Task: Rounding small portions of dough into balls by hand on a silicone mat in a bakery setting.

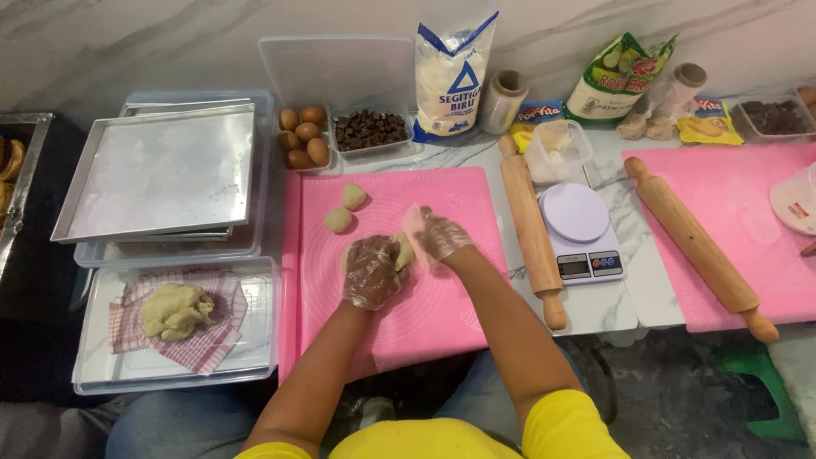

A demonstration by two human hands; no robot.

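A dough piece [399, 252] is being portioned at the middle of the pink mat [442, 314], cupped under the gloved left hand [371, 272] and pinched by the right hand [440, 236]; a clean pull-apart seems needed next

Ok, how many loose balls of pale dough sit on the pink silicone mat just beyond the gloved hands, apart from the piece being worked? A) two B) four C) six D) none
A: two small pale dough balls lie on the pink silicone mat beyond the left hand and right hand, which press another dough piece between them.
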